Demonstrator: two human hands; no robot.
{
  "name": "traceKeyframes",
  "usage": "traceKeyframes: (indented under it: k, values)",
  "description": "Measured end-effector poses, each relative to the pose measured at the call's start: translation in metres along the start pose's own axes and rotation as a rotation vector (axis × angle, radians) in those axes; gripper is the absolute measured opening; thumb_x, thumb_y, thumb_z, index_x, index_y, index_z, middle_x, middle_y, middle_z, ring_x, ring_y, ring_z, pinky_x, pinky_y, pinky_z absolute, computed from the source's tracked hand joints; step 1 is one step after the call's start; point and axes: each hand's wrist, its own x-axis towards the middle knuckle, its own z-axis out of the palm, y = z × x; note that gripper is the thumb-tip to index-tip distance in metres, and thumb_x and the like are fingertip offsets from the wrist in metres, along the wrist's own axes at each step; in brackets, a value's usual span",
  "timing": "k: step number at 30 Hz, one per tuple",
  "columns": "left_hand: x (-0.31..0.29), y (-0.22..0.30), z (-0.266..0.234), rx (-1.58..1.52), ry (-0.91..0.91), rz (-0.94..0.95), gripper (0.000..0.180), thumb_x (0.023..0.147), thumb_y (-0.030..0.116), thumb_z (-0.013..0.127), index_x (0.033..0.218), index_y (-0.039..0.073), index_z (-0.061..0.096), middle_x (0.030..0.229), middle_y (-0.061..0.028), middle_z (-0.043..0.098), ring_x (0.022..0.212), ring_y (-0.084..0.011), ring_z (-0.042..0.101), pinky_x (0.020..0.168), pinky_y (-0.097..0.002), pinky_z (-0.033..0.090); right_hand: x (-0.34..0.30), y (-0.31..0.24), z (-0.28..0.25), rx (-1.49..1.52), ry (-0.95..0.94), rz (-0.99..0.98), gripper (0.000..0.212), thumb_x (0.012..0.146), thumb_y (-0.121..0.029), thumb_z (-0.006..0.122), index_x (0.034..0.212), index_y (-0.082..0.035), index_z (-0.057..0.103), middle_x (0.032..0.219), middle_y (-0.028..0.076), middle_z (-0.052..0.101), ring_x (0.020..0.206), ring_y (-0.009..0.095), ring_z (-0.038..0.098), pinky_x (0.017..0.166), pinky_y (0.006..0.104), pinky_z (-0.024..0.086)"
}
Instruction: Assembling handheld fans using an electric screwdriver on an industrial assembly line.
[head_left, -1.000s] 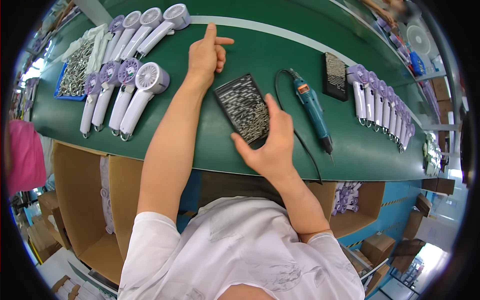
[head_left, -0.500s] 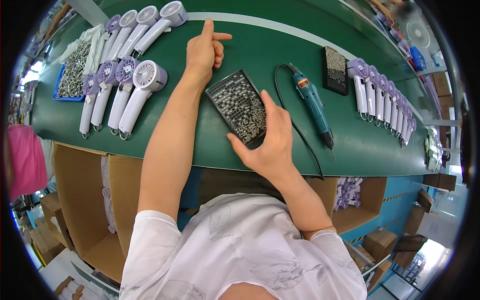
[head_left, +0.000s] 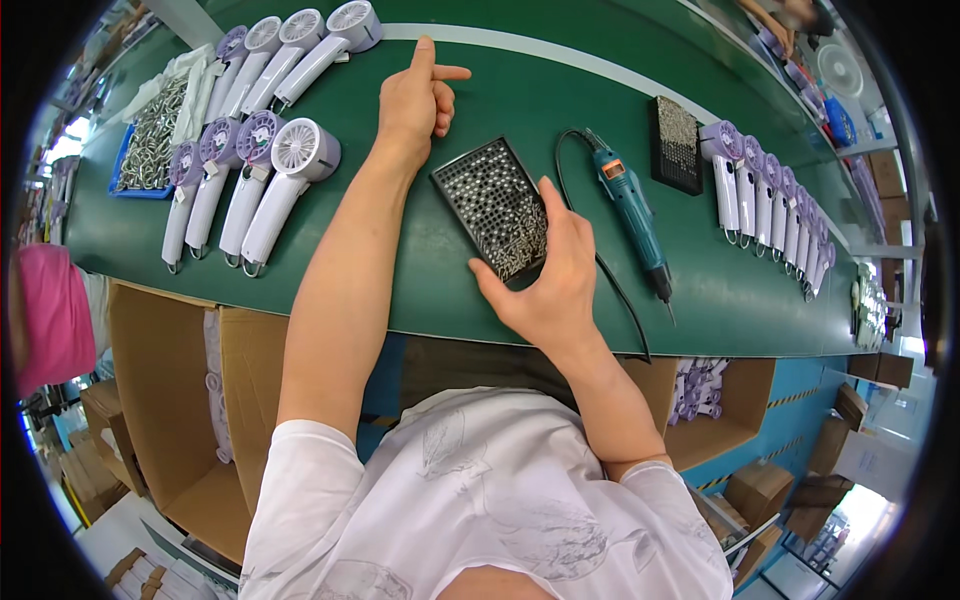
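The right hand (head_left: 554, 288) grips one of two black trays (head_left: 488, 200).

Two black trays (head_left: 466, 158), one screwdriver (head_left: 630, 213)

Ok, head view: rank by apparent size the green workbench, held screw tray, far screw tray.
1. Green workbench
2. Held screw tray, in the right hand
3. Far screw tray; it sits farther off, so the trays' real difference is unsure.

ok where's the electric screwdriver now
In the head view, the electric screwdriver lies right of centre on the green bench, between the right hand and the farther black tray.
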Motion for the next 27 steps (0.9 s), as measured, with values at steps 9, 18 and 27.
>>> traceKeyframes:
  k: [9,18,27]
  values:
    - [0.000,0.000,0.000,0.013,-0.002,-0.004,0.070,0.105,0.057,0.041,0.101,-0.007,0.071,0.055,0.0008,0.045,0.045,-0.0101,0.042,0.042,-0.0271,0.032,-0.002,-0.009,-0.003,0.056,-0.038,-0.030,0.100,0.062,-0.017,0.090,0.145,0.008,0.040,0.126,0.021,0.059,0.108,0.038,0.056,0.095,0.0474,0.045]
    - [-0.003,0.001,0.001,0.013,-0.010,0.005,0.071,0.106,0.056,0.041,0.106,-0.009,0.068,0.055,0.0021,0.044,0.045,-0.0085,0.038,0.044,-0.0262,0.031,0.005,-0.006,-0.008,-0.013,-0.026,-0.057,0.097,0.062,-0.017,0.090,0.144,0.008,0.044,0.119,0.020,0.061,0.104,0.036,0.057,0.091,0.0430,0.048]
    - [-0.003,0.002,0.001,0.012,-0.006,0.001,0.071,0.105,0.057,0.041,0.103,-0.008,0.070,0.055,0.0014,0.045,0.045,-0.0095,0.039,0.044,-0.0268,0.031,0.005,-0.008,-0.010,0.027,-0.027,-0.074,0.095,0.063,-0.017,0.090,0.143,0.009,0.044,0.123,0.020,0.060,0.104,0.036,0.057,0.091,0.0423,0.049]
